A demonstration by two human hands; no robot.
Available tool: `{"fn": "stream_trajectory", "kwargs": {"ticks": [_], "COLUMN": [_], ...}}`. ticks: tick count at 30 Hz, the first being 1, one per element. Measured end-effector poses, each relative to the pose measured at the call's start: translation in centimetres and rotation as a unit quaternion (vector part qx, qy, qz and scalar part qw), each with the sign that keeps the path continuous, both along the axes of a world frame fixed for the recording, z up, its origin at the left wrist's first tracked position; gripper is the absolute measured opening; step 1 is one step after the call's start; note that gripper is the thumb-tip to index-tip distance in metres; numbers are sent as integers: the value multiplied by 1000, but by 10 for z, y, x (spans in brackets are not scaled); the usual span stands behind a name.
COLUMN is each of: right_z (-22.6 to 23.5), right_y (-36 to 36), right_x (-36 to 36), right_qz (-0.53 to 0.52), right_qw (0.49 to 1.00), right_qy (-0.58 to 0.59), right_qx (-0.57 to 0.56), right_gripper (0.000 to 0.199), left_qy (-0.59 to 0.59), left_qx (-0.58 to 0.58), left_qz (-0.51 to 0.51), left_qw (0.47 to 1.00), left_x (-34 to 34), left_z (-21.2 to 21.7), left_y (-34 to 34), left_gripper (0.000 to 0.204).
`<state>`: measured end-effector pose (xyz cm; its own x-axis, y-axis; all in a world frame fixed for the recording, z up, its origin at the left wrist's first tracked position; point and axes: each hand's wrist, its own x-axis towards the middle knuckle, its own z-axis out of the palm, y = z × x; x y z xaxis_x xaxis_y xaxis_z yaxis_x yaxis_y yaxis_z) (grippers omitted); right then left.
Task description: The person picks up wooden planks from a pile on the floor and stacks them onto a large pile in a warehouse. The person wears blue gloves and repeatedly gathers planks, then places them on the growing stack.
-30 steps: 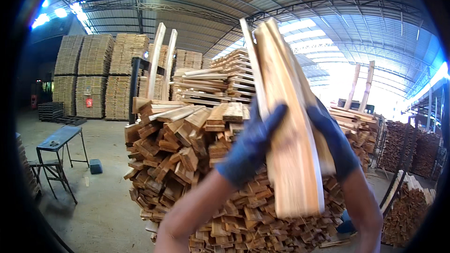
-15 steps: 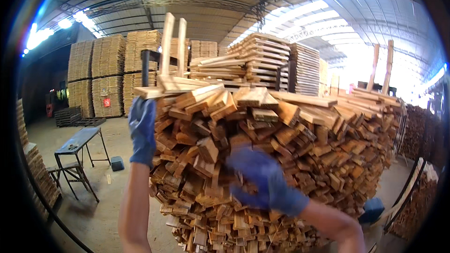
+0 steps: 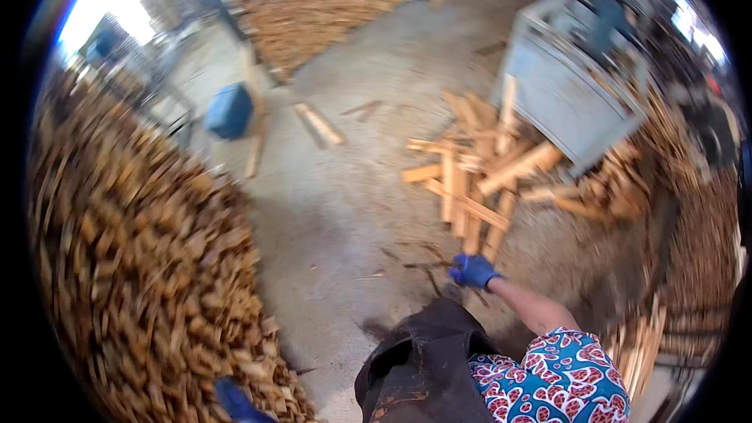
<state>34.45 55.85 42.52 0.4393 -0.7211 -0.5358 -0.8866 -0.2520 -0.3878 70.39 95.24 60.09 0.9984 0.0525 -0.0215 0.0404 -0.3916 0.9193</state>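
My right hand point(image 3: 474, 271), in a blue glove, is out ahead of me over the floor at centre right. It appears next to the near ends of several loose wooden boards point(image 3: 460, 204) that lie in a heap; whether it touches them I cannot make out, and motion blurs its fingers. Only part of my left hand point(image 3: 235, 401), also gloved in blue, shows at the lower edge. It overlaps the big stack of wood pieces point(image 3: 149, 266) on the left, its fingers too smeared to read.
A grey-blue metal machine point(image 3: 568, 82) stands behind the loose boards, with more scraps beneath it. On the concrete floor point(image 3: 345, 211) are a blue container point(image 3: 229, 111) and a single board point(image 3: 319, 124). Another wood stack point(image 3: 329, 8) rises at the back. Timber lines the right side.
My view has swung from the front of the tall wood stack to the floor and machine. My right hand has left the stack and now hangs near the loose boards.
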Motion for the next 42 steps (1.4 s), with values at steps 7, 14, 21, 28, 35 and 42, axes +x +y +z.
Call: {"fn": "stream_trajectory", "kwargs": {"ticks": [7, 14, 21, 28, 35, 42], "right_z": [-83, -150, -69, -149, -324, -488], "right_y": [1, 122, 27, -135, -246, -273], "right_x": [-269, -314, -228, -213, -216, -206], "right_qz": [-300, -62, -300, -398, -137, -156], "right_qw": [954, 991, 931, 869, 981, 986], "right_qy": [-7, 72, -57, -208, 36, -56], "right_qx": [-1, 92, 200, 207, 135, 30], "right_gripper": [42, 35, 37, 45, 91, 86], "left_qy": [67, 88, 393, 398, 309, 135], "left_qx": [-18, 28, 8, 12, 113, 50], "left_qz": [-635, -802, -654, -498, -504, -542], "left_qw": [769, 591, 646, 770, 799, 828], "left_x": [-183, -259, -236, -200, -194, -278], "left_z": [-79, -103, -204, -289, -466, -671], "left_y": [-330, -421, -463, -505, -532, -602], "left_gripper": [36, 32, 33, 32, 60, 90]}}
